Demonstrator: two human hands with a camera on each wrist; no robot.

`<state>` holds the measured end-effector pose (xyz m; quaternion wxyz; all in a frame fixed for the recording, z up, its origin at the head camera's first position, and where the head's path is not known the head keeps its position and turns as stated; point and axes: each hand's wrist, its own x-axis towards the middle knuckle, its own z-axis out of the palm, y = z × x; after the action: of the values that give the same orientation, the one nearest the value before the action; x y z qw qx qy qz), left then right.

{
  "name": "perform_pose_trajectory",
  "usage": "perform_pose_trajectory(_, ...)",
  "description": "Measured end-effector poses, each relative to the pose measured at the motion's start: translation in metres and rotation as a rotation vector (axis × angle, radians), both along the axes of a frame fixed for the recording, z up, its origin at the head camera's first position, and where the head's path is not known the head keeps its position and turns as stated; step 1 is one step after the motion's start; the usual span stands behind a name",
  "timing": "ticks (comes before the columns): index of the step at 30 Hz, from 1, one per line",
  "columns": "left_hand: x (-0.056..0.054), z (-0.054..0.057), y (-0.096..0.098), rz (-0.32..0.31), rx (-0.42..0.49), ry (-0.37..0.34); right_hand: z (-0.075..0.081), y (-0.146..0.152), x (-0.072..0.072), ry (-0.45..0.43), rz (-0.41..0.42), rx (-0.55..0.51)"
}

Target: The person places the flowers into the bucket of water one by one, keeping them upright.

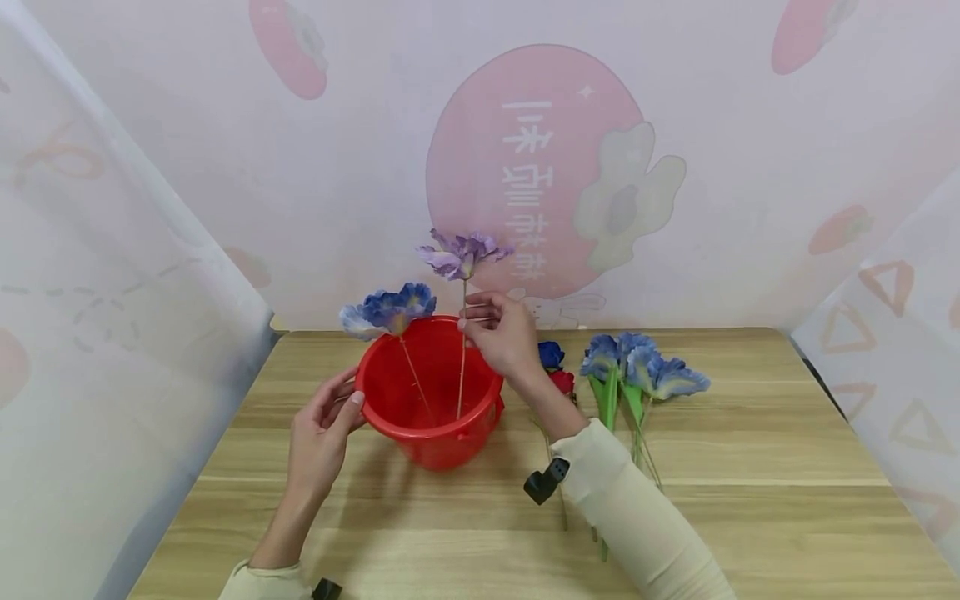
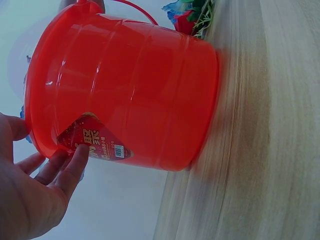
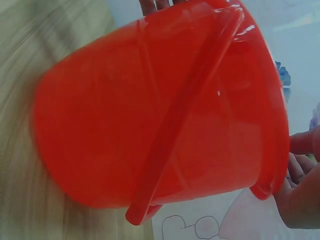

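A red plastic bucket (image 1: pixel 442 454) stands on the table. At its left side my left hand (image 1: pixel 322 433) holds the rim, thumb at the edge and fingers against the outer wall, near a dark red label (image 2: pixel 95 140). My right hand (image 1: pixel 506 333) pinches the thin stem of a purple artificial flower (image 1: pixel 463 252) above the bucket's right rim. That stem reaches down inside the bucket. A blue artificial flower (image 1: pixel 388 310) leans in the bucket, its bloom above the far left rim. In the right wrist view, the bucket hides part of my right hand (image 3: pixel 302 185).
Right of the bucket lie several blue artificial flowers (image 1: pixel 645 364) with green leaves. A dark blue flower (image 1: pixel 551 354) and a red flower (image 1: pixel 562 382) lie partly behind my right forearm. The bucket's handle (image 3: pixel 185 110) hangs down its side. A printed white backdrop (image 1: pixel 360 167) rises behind the table (image 1: pixel 750 433).
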<state>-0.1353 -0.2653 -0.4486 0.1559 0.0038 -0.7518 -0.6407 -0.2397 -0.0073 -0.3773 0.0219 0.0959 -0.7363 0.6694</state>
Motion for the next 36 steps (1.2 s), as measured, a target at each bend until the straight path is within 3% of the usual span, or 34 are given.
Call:
perform_pose_trajectory(19, 0.000, -0.002, 0.001, -0.001, 0.009, 0.004, -0.002, -0.012, -0.002, 0.088, -0.051, 0.266)
perform_pose_trajectory(27, -0.001, -0.002, 0.000, 0.002, 0.026, 0.008, 0.006, -0.022, 0.001, 0.016, 0.007, 0.369)
perform_pose_trajectory(36, 0.000, -0.002, 0.000, -0.006, 0.029, 0.009, 0.005, -0.024, 0.001, 0.003, -0.010, 0.438)
